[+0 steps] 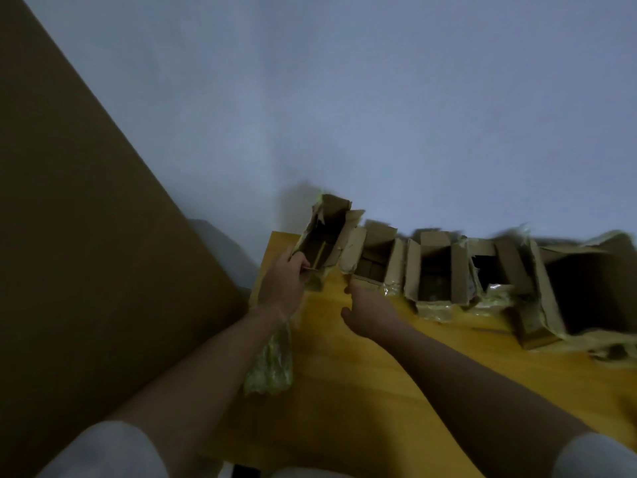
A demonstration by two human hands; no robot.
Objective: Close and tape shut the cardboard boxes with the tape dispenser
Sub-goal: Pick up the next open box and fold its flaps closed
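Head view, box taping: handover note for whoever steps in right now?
Left hand: grips the near edge of the leftmost box, which is tilted and open.
Right hand: holds nothing, fingers loosely curled, at the second box.
Boxes: a row along the far edge of the yellow table, third box and the others to the right, all with flaps up and old tape hanging.
Done: nothing closed or taped yet.
Left: close and tape every box. No tape dispenser in view; find it first.
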